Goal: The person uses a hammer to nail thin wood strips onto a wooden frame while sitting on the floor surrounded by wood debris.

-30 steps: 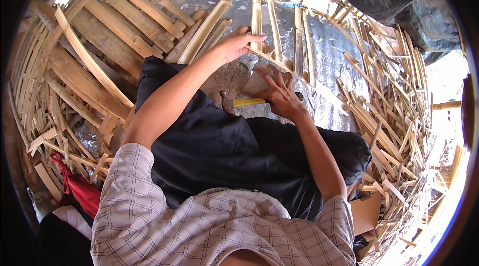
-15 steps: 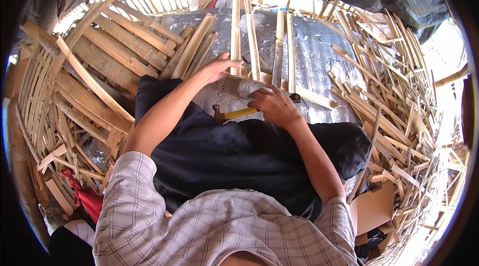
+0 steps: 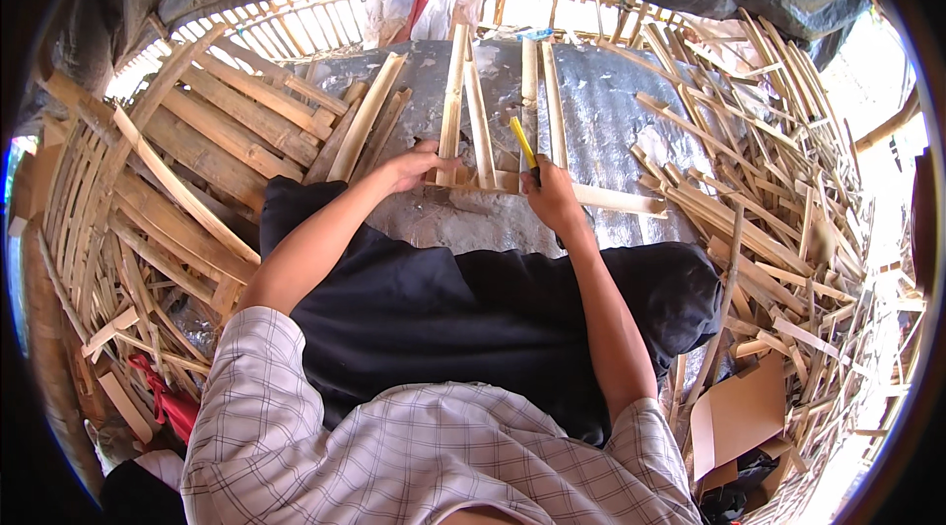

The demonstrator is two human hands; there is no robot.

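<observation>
My right hand (image 3: 554,196) is closed round the dark grip of a hammer (image 3: 521,139), its yellow shaft pointing up and away from me. The hammer's head is hard to make out. My left hand (image 3: 414,167) pinches the near end of a split bamboo slat (image 3: 452,111), where it meets a bamboo crosspiece (image 3: 621,200). Beside it a second slat (image 3: 479,126) runs away from the crosspiece. Farther right stand another slat (image 3: 556,106) and a shorter-looking one (image 3: 529,72). My right hand hides part of the crosspiece.
A grey sheet (image 3: 621,82) covers the surface under the work. Wide bamboo pieces (image 3: 212,131) lie to the left. A heap of thin bamboo strips (image 3: 759,200) fills the right side. A cardboard box (image 3: 739,417) is at lower right, and black cloth (image 3: 463,318) covers my lap.
My right hand has swung the hammer from lying sideways near my lap to pointing away from me. The left hand still holds the slat; the view has shifted slightly.
</observation>
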